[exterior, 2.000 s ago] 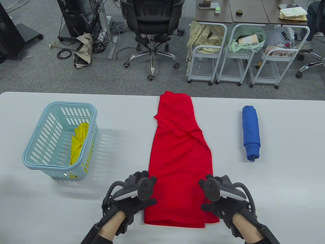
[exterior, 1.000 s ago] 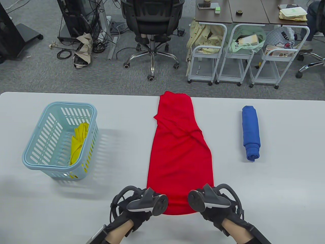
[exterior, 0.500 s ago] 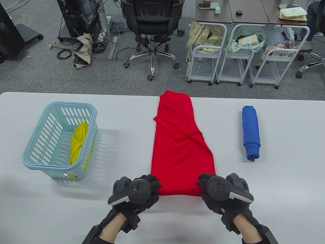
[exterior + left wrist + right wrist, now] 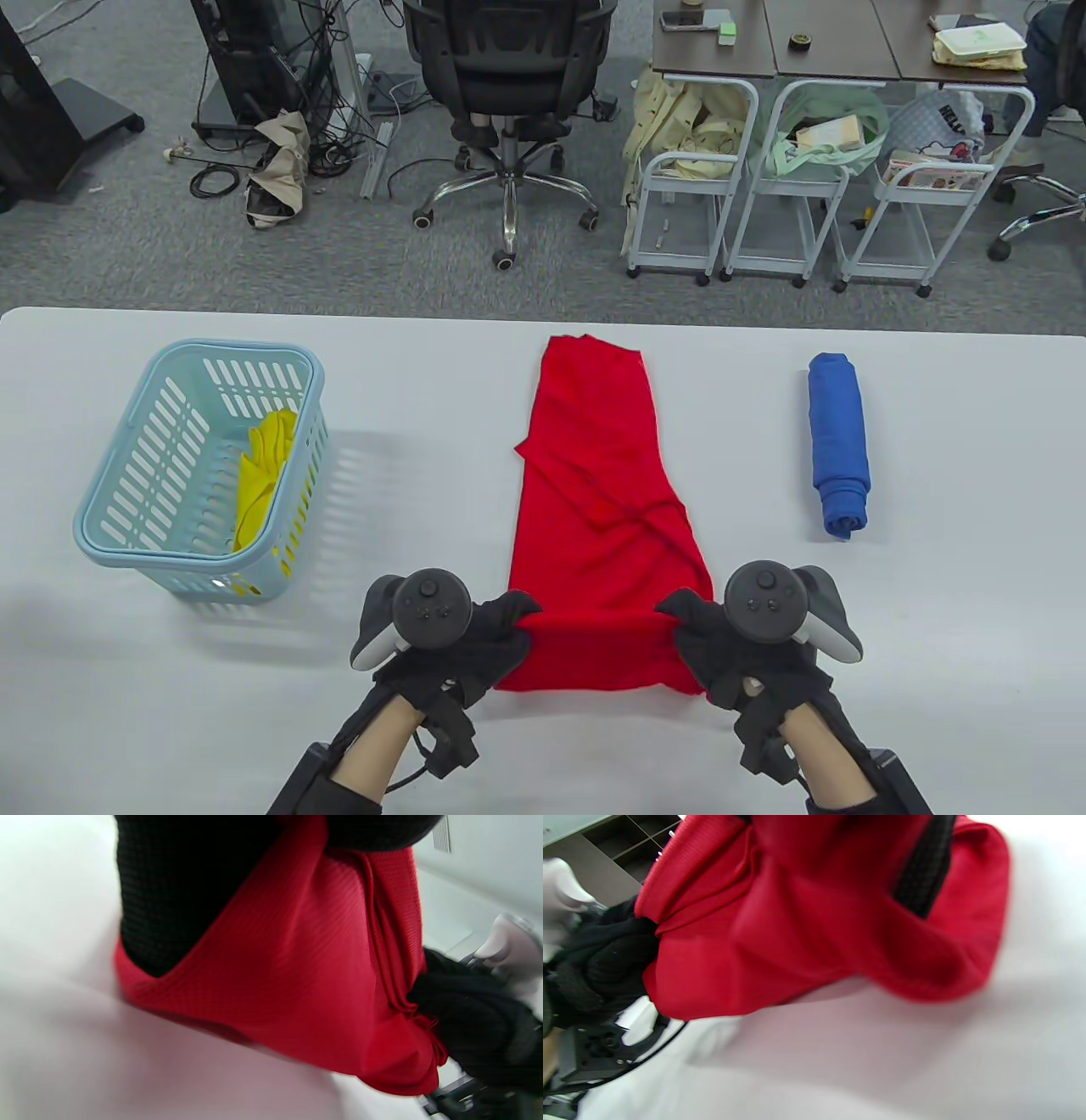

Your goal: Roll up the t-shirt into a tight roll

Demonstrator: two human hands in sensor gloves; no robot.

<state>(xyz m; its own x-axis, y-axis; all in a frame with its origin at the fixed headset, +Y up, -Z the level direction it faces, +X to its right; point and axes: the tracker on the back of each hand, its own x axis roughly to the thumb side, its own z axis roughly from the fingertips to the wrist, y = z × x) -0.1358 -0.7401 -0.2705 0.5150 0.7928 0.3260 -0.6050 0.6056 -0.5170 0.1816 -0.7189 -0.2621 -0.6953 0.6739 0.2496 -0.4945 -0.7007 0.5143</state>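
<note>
Shirt (image 4: pixel 607 518) — red, lying long and flat down the middle of the bench (image 4: pixel 933 611), with its near end turned over into a fat fold. You hold that fold at both ends. Your left hand (image 4: pixel 475 641) has its fingers curled round the left end of the fold. Your right hand (image 4: pixel 730 645) has its fingers curled round the right end. The two hands are level with each other, with the fold stretched between them.

In the left wrist view, your gloved fingers (image 4: pixel 178 899) press down into the red cloth, and the other hand grips the far end. The right wrist view shows the same thing from the other side — the cloth is bunched up and lifted a little off the bench, with a shadow under it.

The far end of the shirt is narrow and lies flat.

To your left sits a blue basket (image 4: pixel 110 501) with a yellow cloth (image 4: pixel 259 475) inside. To your right lies a blue roll (image 4: pixel 838 441), well apart from the shirt.
</note>
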